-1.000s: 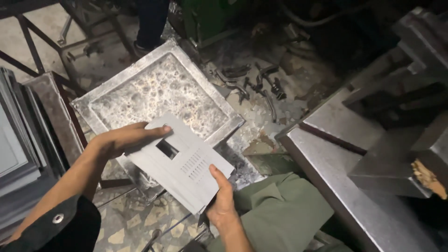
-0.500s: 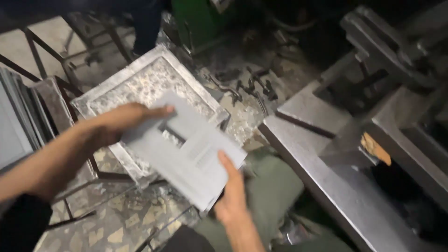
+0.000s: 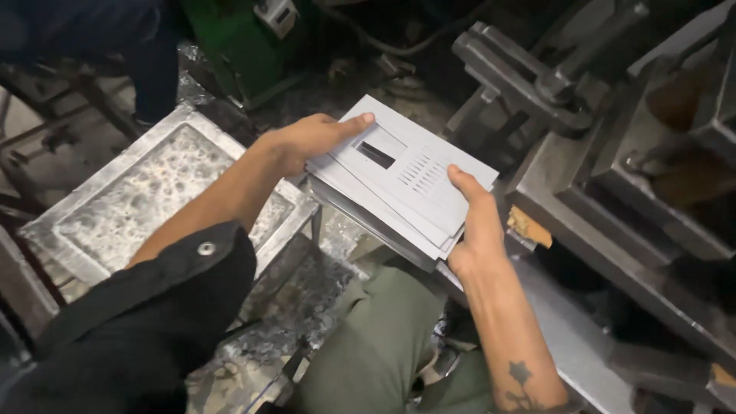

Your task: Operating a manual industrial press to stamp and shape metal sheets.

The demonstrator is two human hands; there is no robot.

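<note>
I hold a small stack of grey sheet-metal plates (image 3: 406,180) between both hands, in the air above my lap. The top plate has a rectangular cutout and rows of small slots. My left hand (image 3: 307,138) grips the stack's far left corner, with a finger lying on top. My right hand (image 3: 471,222) clamps the near right edge, thumb on the top plate. The stack hangs between a metal tray and a press machine.
A shallow, stained metal tray (image 3: 100,222) sits on a frame at the left. A heavy grey press machine (image 3: 613,153) with a flat steel bed (image 3: 560,330) fills the right side. Green machinery (image 3: 238,38) stands at the back.
Both hands have carried the plates from above the tray to the right and up, toward the press machine. The view has swung right with them.
</note>
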